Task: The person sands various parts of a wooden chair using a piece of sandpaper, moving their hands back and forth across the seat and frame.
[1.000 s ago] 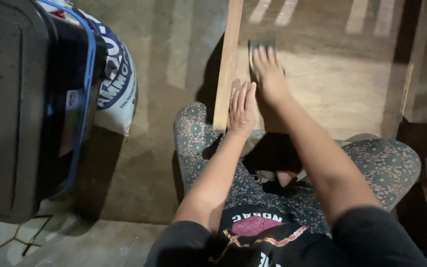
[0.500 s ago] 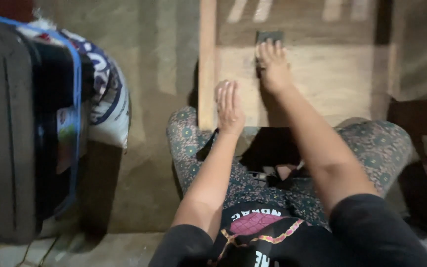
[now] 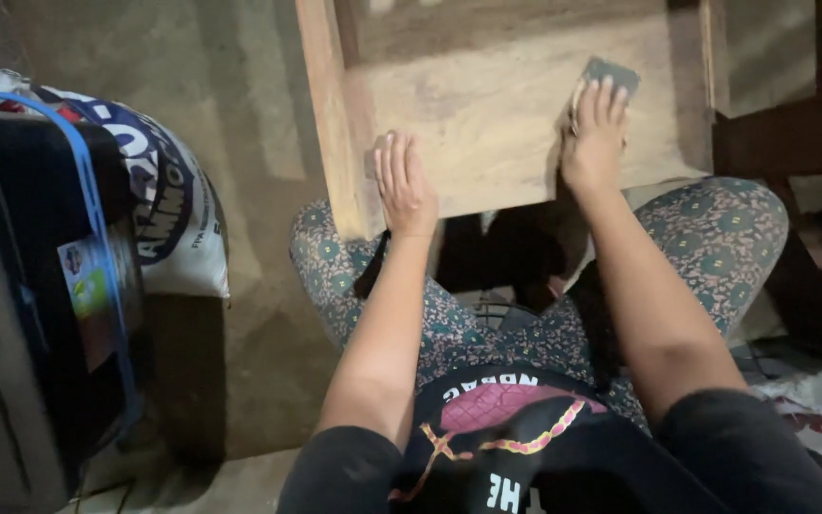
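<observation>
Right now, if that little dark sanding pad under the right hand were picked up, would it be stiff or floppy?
The sanding pad probably bends easily: it looks thin and lies flat on the wooden panel. It is likely light, since the right hand covers most of it. Its rough face should resist sliding.

The far part of the wooden frame (image 3: pixel 487 124) ran out past the top edge, so its full shape could not be told. Most of the dark sanding pad (image 3: pixel 609 73) lay hidden under the right hand (image 3: pixel 594 138); only its far corner showed. At the left, the black container (image 3: pixel 21 314) was cut off by the left and bottom edges. The white sack (image 3: pixel 178 209) behind it was partly covered. The dark furniture (image 3: pixel 801 124) at the right was too shadowed to identify.
</observation>
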